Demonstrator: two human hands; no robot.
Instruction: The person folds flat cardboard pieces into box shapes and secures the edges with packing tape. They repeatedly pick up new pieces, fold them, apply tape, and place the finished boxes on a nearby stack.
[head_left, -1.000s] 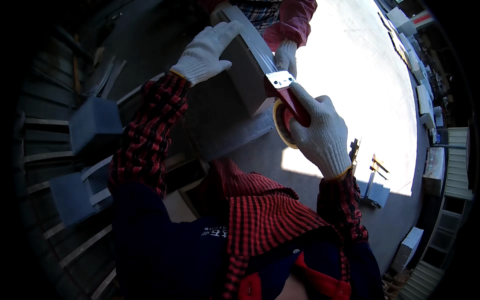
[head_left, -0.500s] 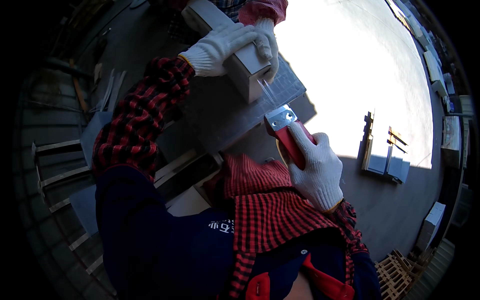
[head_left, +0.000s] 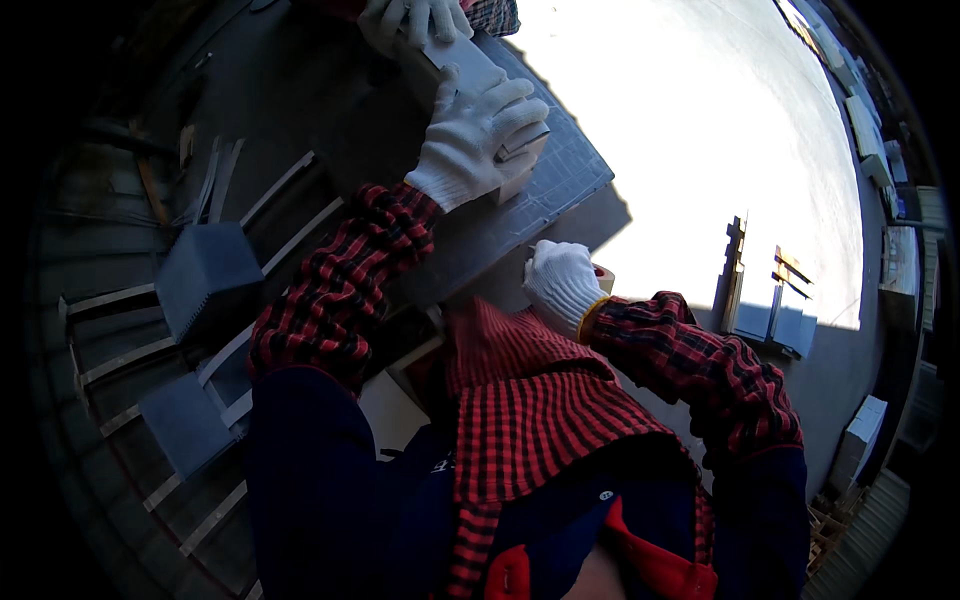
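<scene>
A long pale box [head_left: 463, 62] lies tilted across a grey slab-like surface [head_left: 570, 165] at the top middle. My left hand [head_left: 475, 130], in a white knit glove, is curled over its near end with the thumb raised. At the box's far end are a co-worker's gloved hands [head_left: 415, 22]. Lower and to the right, apart from the box, my gloved right hand [head_left: 562, 283] is closed round a tape dispenser. My fingers hide most of the dispenser; only a bit of the tape roll [head_left: 605, 279] shows beside the wrist.
Grey blocks [head_left: 207, 275] rest on a slatted frame [head_left: 125, 300] at the left. Upright pieces [head_left: 732, 275] and a pale panel [head_left: 790, 325] stand on the floor at the right. Wooden pallets [head_left: 825, 530] are at the lower right. Bright sunlight covers the floor [head_left: 690, 130] ahead.
My left hand has slid from the box's side to its near end. My right hand has turned and moved left with the tape dispenser. The co-worker's hands have shifted back along the box.
</scene>
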